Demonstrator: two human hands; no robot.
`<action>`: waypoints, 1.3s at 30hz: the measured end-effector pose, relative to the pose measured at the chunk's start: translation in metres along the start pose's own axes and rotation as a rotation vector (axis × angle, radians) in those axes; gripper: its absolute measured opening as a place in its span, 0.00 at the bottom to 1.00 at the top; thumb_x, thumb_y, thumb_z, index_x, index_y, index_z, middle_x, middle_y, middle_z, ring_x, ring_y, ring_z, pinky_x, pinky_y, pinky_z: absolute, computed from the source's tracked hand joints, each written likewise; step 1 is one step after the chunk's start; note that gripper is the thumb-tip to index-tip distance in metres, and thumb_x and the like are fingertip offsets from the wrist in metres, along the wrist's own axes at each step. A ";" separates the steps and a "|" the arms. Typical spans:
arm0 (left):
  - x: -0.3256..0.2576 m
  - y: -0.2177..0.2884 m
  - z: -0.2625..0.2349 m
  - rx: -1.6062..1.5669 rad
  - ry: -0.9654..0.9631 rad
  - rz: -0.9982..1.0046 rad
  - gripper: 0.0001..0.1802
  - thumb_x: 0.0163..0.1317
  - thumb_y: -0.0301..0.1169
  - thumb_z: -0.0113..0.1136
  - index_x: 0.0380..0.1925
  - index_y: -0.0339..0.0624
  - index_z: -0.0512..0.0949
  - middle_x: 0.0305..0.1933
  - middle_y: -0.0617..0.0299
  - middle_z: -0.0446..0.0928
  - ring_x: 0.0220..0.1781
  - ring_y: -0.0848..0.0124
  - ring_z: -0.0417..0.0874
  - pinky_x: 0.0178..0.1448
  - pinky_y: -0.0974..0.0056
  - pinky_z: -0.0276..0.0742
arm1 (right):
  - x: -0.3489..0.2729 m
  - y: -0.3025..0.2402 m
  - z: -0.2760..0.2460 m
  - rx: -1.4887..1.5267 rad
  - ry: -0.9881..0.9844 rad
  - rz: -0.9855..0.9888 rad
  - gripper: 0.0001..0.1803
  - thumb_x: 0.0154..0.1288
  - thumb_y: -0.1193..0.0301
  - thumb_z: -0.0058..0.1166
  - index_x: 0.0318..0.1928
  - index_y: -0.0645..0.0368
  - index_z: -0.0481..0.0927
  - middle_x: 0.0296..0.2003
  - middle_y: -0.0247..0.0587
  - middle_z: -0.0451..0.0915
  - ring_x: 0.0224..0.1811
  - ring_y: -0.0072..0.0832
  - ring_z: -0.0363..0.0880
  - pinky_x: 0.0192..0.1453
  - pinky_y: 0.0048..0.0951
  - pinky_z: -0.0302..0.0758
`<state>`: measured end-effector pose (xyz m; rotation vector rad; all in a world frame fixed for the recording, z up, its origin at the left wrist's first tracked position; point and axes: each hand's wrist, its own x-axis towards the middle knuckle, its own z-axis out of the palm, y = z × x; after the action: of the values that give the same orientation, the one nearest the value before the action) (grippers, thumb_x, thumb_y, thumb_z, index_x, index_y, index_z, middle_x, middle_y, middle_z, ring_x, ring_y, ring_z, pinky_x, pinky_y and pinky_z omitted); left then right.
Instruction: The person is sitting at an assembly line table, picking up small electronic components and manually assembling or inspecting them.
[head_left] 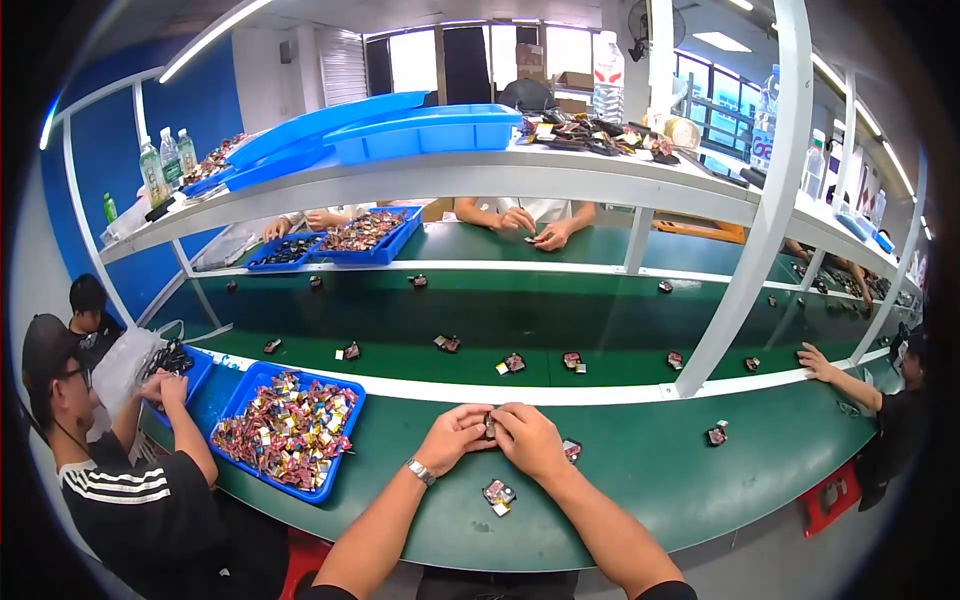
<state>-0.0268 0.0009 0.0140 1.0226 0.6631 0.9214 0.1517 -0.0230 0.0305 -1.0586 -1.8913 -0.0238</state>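
Hands at lower centre of the frame, meeting over the green bench [640, 470]. Left hand [452, 436], watch on its wrist, and right hand [528, 438] are both closed, fingertips pinched from either side on one small dark part [489, 425] held between them, just above the bench top.

Step in hand, by my reading: fitting or pressing something on that part; detail too small to tell.

Near the hands: a second part [498, 492] lying on the bench just below them; a third [571, 450] beside the right hand.

Lower left: blue tray [300, 489] heaped with small coloured pieces, near the left hand.

Middle of the frame: green belt [600, 320] behind a white rail, carrying more such parts spaced apart.

Far left: a person in a striped black shirt [130, 500], working beside the tray.

Next move, as a judgement: calls for a steady two-sided pinch, with neither hand free until one lets go.
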 end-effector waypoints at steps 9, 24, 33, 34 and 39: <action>-0.001 -0.001 -0.001 0.007 0.015 0.022 0.19 0.69 0.20 0.49 0.59 0.35 0.68 0.55 0.53 0.76 0.54 0.66 0.81 0.58 0.60 0.82 | 0.001 0.008 -0.008 0.047 -0.149 -0.100 0.11 0.51 0.76 0.62 0.38 0.55 0.83 0.36 0.33 0.78 0.40 0.33 0.77 0.42 0.33 0.78; -0.001 -0.006 0.000 0.143 0.013 0.049 0.19 0.67 0.17 0.47 0.58 0.36 0.69 0.54 0.56 0.77 0.53 0.69 0.81 0.57 0.63 0.82 | 0.003 0.010 -0.010 0.093 -0.253 -0.013 0.08 0.51 0.75 0.65 0.33 0.55 0.79 0.42 0.36 0.73 0.46 0.37 0.73 0.48 0.37 0.76; 0.001 -0.007 -0.003 0.137 -0.014 0.050 0.19 0.67 0.18 0.48 0.58 0.36 0.69 0.55 0.55 0.77 0.53 0.69 0.81 0.59 0.62 0.81 | 0.001 0.014 -0.011 0.174 -0.302 0.070 0.06 0.54 0.73 0.65 0.34 0.53 0.83 0.47 0.35 0.75 0.53 0.37 0.73 0.54 0.35 0.75; 0.001 -0.006 -0.003 0.111 -0.026 0.056 0.19 0.67 0.18 0.49 0.58 0.36 0.68 0.55 0.55 0.76 0.54 0.69 0.80 0.59 0.62 0.81 | 0.000 0.013 -0.011 0.195 -0.293 0.090 0.06 0.55 0.73 0.64 0.35 0.53 0.84 0.48 0.35 0.75 0.54 0.37 0.73 0.56 0.35 0.75; -0.005 -0.001 -0.005 0.097 -0.092 0.047 0.20 0.66 0.18 0.50 0.59 0.36 0.67 0.56 0.54 0.76 0.56 0.67 0.80 0.62 0.60 0.79 | -0.002 0.011 -0.006 0.225 -0.263 0.137 0.05 0.57 0.72 0.63 0.35 0.55 0.84 0.50 0.36 0.77 0.56 0.38 0.72 0.59 0.36 0.73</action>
<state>-0.0322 -0.0015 0.0112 1.1644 0.6135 0.8848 0.1639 -0.0198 0.0275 -1.0724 -1.9934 0.4158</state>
